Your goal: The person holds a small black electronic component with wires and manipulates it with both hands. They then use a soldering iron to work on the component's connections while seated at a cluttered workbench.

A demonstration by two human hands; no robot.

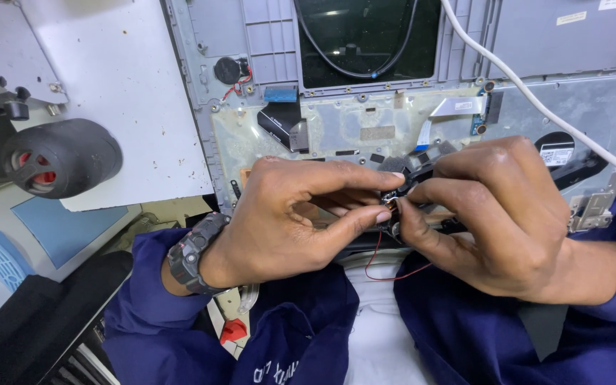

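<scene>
My left hand [294,217] and my right hand [497,214] meet in front of an opened grey laptop chassis [336,125]. Between the fingertips of both hands sits a small black part [393,199] with a thin red wire [386,267] trailing down from it. Thumb and forefinger of each hand pinch that part from either side. A dark wristwatch [190,253] is on my left wrist. Both sleeves are dark blue. What lies under my palms is hidden.
A white cable [536,100] runs diagonally over the chassis at right. A round black speaker-like object [62,158] lies on a white panel at left. A coin cell with red and black leads [227,70] sits on the chassis. A small red piece [234,330] lies near my lap.
</scene>
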